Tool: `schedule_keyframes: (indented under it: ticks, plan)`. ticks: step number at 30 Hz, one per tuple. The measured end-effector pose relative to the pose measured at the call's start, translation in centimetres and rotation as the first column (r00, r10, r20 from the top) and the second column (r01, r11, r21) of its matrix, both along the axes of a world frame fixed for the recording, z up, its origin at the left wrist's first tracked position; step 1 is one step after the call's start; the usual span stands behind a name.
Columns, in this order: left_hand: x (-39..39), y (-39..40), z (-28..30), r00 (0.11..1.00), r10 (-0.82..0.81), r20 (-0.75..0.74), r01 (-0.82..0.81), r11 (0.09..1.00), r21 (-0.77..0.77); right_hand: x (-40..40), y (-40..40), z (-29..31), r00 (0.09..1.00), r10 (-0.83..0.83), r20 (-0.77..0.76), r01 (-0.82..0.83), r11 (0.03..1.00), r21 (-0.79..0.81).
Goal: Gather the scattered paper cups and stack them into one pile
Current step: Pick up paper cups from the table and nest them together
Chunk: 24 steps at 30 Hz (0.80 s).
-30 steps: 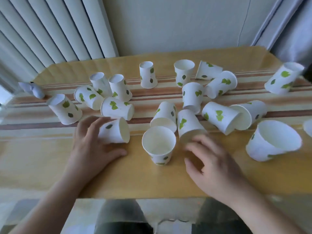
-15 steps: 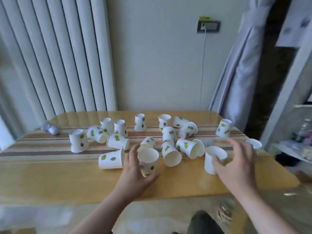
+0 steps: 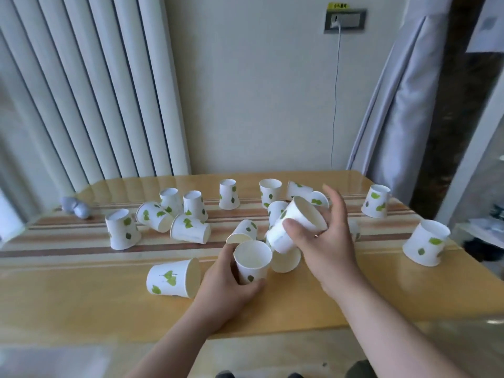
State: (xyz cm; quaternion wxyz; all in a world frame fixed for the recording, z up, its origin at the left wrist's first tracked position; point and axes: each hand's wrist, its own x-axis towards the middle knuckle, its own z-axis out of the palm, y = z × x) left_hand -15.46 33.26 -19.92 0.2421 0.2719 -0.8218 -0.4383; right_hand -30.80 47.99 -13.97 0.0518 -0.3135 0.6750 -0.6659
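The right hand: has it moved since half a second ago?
Yes. The right hand went left, from the far-right cup to beside the left hand's cup, now holding a cup.

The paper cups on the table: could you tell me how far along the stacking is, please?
Done: nothing is stacked yet; no pile shows on the table.
In hand: the left hand grips an upright cup, and the right hand holds a tilted cup just above it, apparently about to be nested.
Left: the other cups, such as the one on its side and the far-right cup, lie scattered.
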Motion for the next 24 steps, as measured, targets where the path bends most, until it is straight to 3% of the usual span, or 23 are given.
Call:
schedule_keyframes:
  ticks: [2, 7, 10, 12, 13, 15, 17, 19, 22, 24]
  plan:
    - [0.2, 0.1, 0.1, 1.0, -0.015, -0.005, 0.016, 1.0, 0.019, 1.4, -2.5, 0.0, 0.993, 0.119, 0.0, -0.119, 0.993, 0.016]
    - [0.4, 0.3, -0.1, 0.999, -0.002, -0.049, -0.001, 0.999, -0.049, 2.5, -5.0, -1.7, 0.974, 0.207, -0.094, -0.184, 0.96, 0.21]
    - [3.2, 1.1, 0.1, 0.983, 0.024, -0.183, -0.076, 0.955, -0.286, 2.5, -5.4, -2.7, 0.972, 0.166, -0.166, -0.115, 0.954, 0.278]
    - [5.9, 0.4, 0.8, 0.953, -0.021, -0.302, -0.127, 0.878, -0.462, 2.5, -5.8, -3.1, 0.96, 0.16, -0.229, -0.077, 0.94, 0.332]
    - [7.1, -0.6, 1.2, 0.954, -0.033, -0.298, -0.148, 0.812, -0.564, 2.6, -6.0, -3.3, 0.949, 0.164, -0.27, -0.056, 0.929, 0.366]
    - [8.9, -3.7, 1.5, 0.989, 0.01, -0.151, -0.112, 0.72, -0.685, 2.6, -6.3, -3.9, 0.919, 0.182, -0.35, -0.021, 0.909, 0.416]
    - [10.0, -6.8, 1.3, 0.988, 0.106, 0.113, -0.004, 0.749, -0.662, 2.3, -5.9, -4.5, 0.885, 0.202, -0.419, -0.011, 0.909, 0.416]
    - [10.5, -8.6, 0.7, 0.946, 0.117, 0.301, 0.07, 0.835, -0.545, 1.6, -5.0, -4.9, 0.86, 0.175, -0.479, 0.009, 0.934, 0.358]
    - [10.5, -10.0, -0.5, 0.964, 0.068, 0.257, 0.045, 0.91, -0.411, 0.0, -3.3, -5.7, 0.813, 0.05, -0.58, 0.099, 0.97, 0.223]
    - [10.0, -9.9, -0.5, 0.975, 0.111, 0.191, -0.018, 0.901, -0.433, -1.1, -2.0, -6.6, 0.793, -0.018, -0.609, 0.161, 0.97, 0.181]
